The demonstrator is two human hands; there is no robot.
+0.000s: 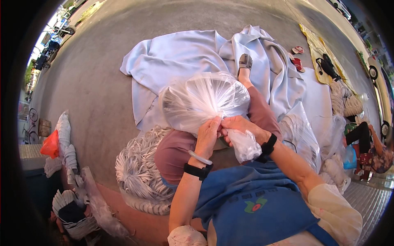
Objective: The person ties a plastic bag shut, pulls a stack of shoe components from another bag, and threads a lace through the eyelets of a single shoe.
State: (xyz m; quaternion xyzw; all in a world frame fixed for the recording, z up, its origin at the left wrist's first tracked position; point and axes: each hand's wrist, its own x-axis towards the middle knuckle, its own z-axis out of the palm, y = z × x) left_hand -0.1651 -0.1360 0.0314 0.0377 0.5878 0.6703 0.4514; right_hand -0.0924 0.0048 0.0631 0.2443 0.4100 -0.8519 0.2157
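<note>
A large clear plastic bag [205, 96], puffed out round and gathered into pleats, rests on my lap between my knees. My left hand [209, 132] pinches its twisted neck from the left side. Close against it, my right hand [242, 128] grips the same neck, fingers curled round it. The bag's loose crumpled end [243, 145] hangs out below my right hand. What the bag contains is hard to make out through the shiny film.
Grey-blue cloth [176, 53] spreads over the ground ahead. A big bundle of pale strips [141, 168] lies left of my knee. More clear plastic [301, 133] sits at my right. Red sandals [296, 63] and a yellow sheet [316, 53] lie beyond; another person [375, 151] sits far right.
</note>
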